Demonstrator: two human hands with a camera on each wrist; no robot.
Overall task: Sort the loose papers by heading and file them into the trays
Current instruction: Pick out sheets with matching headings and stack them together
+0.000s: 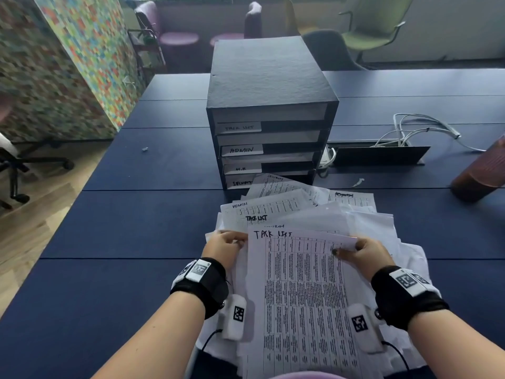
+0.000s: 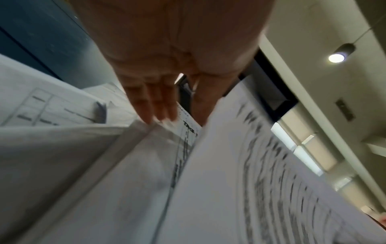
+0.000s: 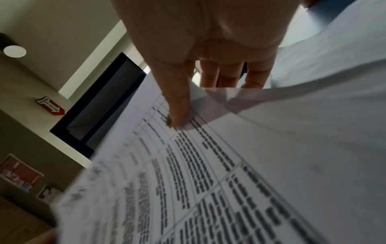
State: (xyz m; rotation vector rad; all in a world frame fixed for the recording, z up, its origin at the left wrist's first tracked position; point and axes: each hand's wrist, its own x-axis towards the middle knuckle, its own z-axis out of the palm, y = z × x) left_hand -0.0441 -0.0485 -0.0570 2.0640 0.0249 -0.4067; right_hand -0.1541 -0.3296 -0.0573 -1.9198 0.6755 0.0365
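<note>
Both hands hold one sheet headed TASK LIST [image 1: 300, 283], lifted just in front of the paper pile [image 1: 369, 222], which lies on the dark blue table [image 1: 123, 228] directly before the tray cabinet [image 1: 269, 105]. The left hand [image 1: 222, 248] has its grip clamped on the sheet's top left corner, fingers behind the paper. The right hand [image 1: 363, 254] pinches the top right corner, thumb [image 3: 177, 105] pressed on the printed face and fingers behind. The cabinet's four trays bear labels reading TASK LIST, ADMIN, H.R and SECURITY from top to bottom. Right of the cabinet lie white cables [image 1: 420, 129]; a brown bottle [image 1: 481, 170] stands farther right.
</note>
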